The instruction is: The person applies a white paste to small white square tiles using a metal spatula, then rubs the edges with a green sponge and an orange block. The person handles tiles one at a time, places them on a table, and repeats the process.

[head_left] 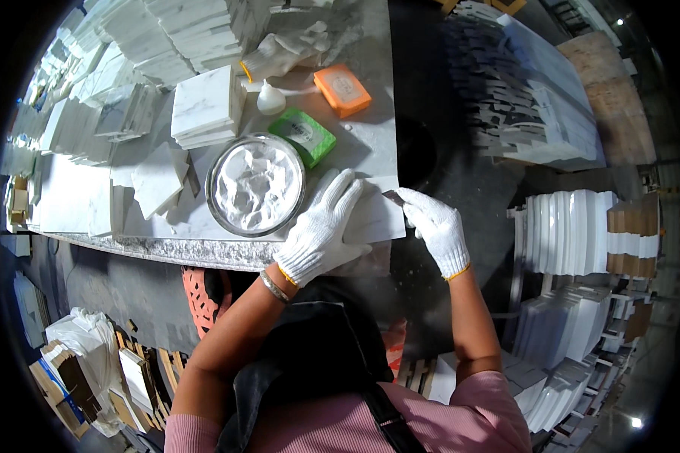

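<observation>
My left hand (326, 226), in a white knit glove, lies flat with its fingers spread on a pale marble tile (387, 217) at the table's near right corner. Gloved the same way, my right hand (434, 226) is closed in a pinch at the tile's right edge. A small dark flat blade (392, 198) sticks out from its fingertips; the rest of it is hidden. Left of my left hand stands a round bowl (211, 192) of white paste. Beyond the bowl are a green block (304, 136) and an orange block (342, 90).
A small white squeeze bottle (270, 98) and a spare pair of gloves (287, 53) lie farther back on the table. Stacked marble tiles (204, 106) fill the left side. More white stacks (570, 232) and a pallet of slabs (559, 113) stand on the right.
</observation>
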Demonstrator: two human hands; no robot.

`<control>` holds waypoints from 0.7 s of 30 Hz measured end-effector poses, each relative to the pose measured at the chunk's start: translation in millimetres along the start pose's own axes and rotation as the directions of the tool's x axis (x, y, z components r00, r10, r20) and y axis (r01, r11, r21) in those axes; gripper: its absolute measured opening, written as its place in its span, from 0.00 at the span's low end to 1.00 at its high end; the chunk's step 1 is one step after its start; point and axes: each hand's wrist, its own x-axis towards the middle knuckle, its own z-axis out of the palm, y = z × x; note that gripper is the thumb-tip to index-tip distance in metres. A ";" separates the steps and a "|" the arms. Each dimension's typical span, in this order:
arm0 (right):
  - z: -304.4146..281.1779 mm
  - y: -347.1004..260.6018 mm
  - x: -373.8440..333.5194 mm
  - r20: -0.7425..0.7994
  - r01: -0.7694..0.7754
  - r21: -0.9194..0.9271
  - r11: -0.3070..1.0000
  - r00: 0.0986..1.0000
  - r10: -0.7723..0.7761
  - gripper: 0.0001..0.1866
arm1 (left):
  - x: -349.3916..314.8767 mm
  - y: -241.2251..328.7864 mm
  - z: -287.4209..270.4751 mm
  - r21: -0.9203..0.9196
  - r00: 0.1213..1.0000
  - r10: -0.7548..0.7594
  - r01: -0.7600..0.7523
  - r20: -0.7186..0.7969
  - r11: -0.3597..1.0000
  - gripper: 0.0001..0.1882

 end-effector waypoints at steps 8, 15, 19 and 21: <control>2.9 11.6 -10.7 -0.022 0.305 -0.111 0.946 0.951 -0.309 0.17 | -1.4 -2.6 2.0 -0.005 1.000 0.011 -0.011 -0.011 1.000 0.50; 6.6 5.7 20.1 -0.045 0.277 -0.101 0.956 0.958 -0.282 0.16 | 0.5 -0.2 0.0 -0.070 1.000 0.010 -0.011 -0.001 0.998 0.49; 3.7 -1.4 -6.5 0.042 0.258 -0.209 0.943 0.966 -0.255 0.17 | -1.4 -1.5 -0.5 -0.038 1.000 0.006 -0.007 -0.022 0.999 0.50; 3.7 2.0 -15.9 0.041 0.249 -0.187 0.950 0.969 -0.245 0.17 | -1.6 -1.8 0.2 -0.041 1.000 0.011 -0.012 -0.025 0.999 0.50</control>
